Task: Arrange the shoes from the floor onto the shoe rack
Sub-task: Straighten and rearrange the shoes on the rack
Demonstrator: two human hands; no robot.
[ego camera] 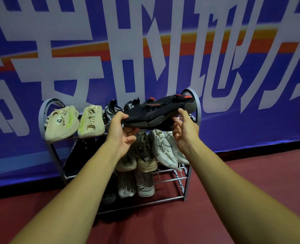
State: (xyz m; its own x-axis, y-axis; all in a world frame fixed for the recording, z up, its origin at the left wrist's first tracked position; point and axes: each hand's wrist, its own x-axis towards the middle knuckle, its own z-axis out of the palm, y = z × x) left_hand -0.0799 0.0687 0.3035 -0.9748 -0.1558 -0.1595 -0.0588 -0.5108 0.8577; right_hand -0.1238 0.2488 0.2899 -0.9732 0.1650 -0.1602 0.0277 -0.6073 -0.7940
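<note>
A black sneaker with red trim point(156, 111) is held sideways above the right part of the top shelf of a grey metal shoe rack point(196, 106). My left hand point(121, 132) grips its toe end, thumb on top. My right hand point(184, 131) holds it near the heel end, thumb on the upper and fingers under the sole. Two beige sneakers point(75, 122) stand on the top shelf at the left. A black-and-white knit pair point(112, 110) stands behind the held shoe, partly hidden.
The middle shelf holds a black shoe point(77, 155), a tan pair point(144, 152) and a white pair point(165, 148). A grey pair point(136, 185) sits on the bottom shelf. A blue banner wall point(233, 67) is behind the rack; red floor point(216, 199) is around it.
</note>
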